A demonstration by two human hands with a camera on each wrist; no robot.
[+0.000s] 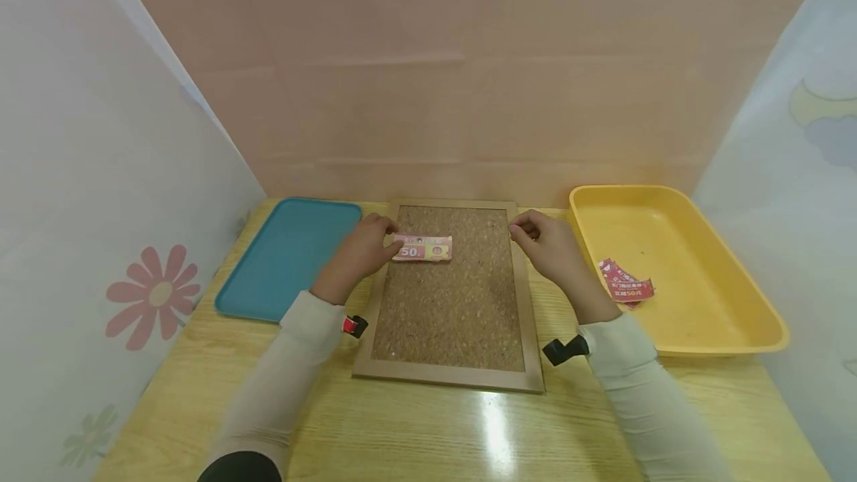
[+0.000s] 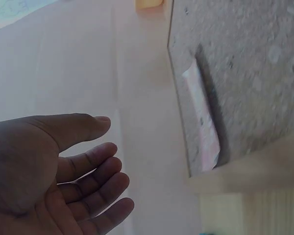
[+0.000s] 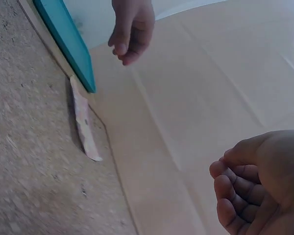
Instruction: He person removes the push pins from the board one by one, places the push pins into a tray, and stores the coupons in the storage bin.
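A pink and yellow paper coupon (image 1: pixel 428 249) marked "50" lies across the upper left of a wood-framed cork board (image 1: pixel 450 303). A small dark spot, perhaps a pin head, shows near its top edge; in the left wrist view the coupon (image 2: pixel 204 122) casts a shadow on the cork. My left hand (image 1: pixel 361 250) is at the coupon's left end, above the board, its thumb and fingers apart with nothing between them. Beside the board's upper right edge is my right hand (image 1: pixel 550 248), fingers curled and thumb tip against the index finger. Nothing is visible in that pinch.
On the left lies a teal tray (image 1: pixel 288 259). A yellow bin (image 1: pixel 689 274) stands on the right, with several red coupons (image 1: pixel 626 285) in its left side. Behind the board rises a beige wall sheet (image 1: pixel 469 95). The wooden table (image 1: pixel 428 430) extends in front.
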